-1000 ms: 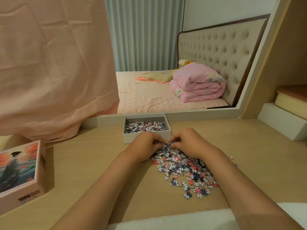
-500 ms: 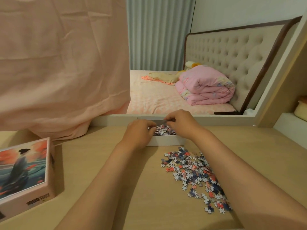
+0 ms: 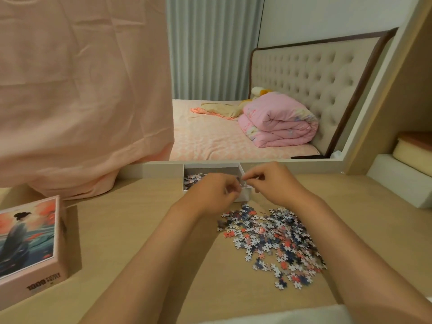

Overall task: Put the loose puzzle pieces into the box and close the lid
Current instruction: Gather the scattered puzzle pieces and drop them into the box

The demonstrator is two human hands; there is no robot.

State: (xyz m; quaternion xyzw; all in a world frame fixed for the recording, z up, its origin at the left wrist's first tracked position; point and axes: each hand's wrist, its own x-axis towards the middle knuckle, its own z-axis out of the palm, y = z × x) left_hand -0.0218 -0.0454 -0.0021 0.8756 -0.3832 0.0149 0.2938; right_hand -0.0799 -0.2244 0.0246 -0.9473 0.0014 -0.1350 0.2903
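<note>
Both hands have their fingers curled inward, fingertips nearly meeting; motion blur there hides whether either pinches a piece, so the grip cannot be told. The left hand (image 3: 210,194) hangs over the near edge of the box (image 3: 246,195), and the right hand (image 3: 268,183) is over its near right corner. The box is open and white, with some pieces (image 3: 193,180) lying inside at its left end. The loose pile (image 3: 273,239) is spread on the table (image 3: 140,230) just near and right of the box, under the right forearm. The lid (image 3: 30,249), printed with 1 robed figure, sits well left of the box, picture side up. A pink cloth (image 3: 81,90) hangs behind and left of the box.
</note>
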